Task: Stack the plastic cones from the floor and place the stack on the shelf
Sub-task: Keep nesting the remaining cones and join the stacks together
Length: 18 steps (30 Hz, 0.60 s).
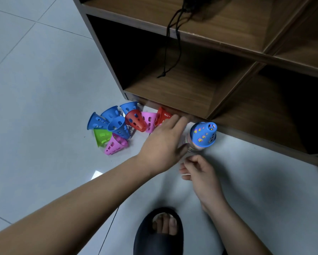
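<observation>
The left hand (163, 144) is open beside the stack (203, 134). Loose cones (121, 126) lie at its nine o'clock. The right hand (198, 170) is curled; I cannot tell if it holds anything.

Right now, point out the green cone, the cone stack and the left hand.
green cone (101, 137): head view, its side wall.
cone stack (203, 134): head view, top blue cone's wall.
left hand (161, 150): head view, back of the hand.

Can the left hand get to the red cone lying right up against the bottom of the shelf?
Probably yes. The left hand is open, its fingertips right beside the red cone, with nothing between them. The shelf stands behind the cone, so it does not look to be in the way.
</observation>
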{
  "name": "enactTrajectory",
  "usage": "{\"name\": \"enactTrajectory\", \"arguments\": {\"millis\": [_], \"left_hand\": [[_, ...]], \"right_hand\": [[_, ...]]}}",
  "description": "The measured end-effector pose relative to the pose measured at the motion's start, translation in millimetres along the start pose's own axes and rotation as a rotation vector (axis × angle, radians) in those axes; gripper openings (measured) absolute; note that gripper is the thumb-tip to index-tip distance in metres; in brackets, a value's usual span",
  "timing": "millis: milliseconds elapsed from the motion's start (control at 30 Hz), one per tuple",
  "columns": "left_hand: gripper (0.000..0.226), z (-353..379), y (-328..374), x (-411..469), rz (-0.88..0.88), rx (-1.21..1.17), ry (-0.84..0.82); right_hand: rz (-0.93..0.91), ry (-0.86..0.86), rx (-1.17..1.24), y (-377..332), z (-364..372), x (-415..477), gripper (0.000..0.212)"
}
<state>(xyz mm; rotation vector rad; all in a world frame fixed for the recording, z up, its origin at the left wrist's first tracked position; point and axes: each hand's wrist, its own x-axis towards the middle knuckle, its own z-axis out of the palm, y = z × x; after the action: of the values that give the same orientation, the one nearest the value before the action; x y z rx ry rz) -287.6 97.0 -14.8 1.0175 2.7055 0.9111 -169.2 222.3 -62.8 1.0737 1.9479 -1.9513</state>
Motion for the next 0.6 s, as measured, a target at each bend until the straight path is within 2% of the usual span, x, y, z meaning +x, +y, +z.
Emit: {"name": "enactTrajectory", "arguments": {"millis": [100,200,433,600], "left_hand": [[0.060,-3.8,-34.4,-27.8,-0.090,0.026,0.002],[0.057,-11.1,-67.2,-58.5,-0.178,0.092,-0.011],[0.042,-32.0,-112.1,-102.1,-0.352,0.194,0.049],[0.039,-37.4,-137.7,-114.6,-0.374,0.270,0.037]], "right_hand": [[-0.086,-0.030,-0.153,2.3,12.9,6.1,0.004],[-0.094,-0.101,-0.228,3.6,26.9,19.1,0.020],[-0.131,-0.071,-0.187,-14.9,61.0,46.0,0.046],[-0.130,-0.062,-0.075,-22.1,72.5,61.1,0.050]]}}
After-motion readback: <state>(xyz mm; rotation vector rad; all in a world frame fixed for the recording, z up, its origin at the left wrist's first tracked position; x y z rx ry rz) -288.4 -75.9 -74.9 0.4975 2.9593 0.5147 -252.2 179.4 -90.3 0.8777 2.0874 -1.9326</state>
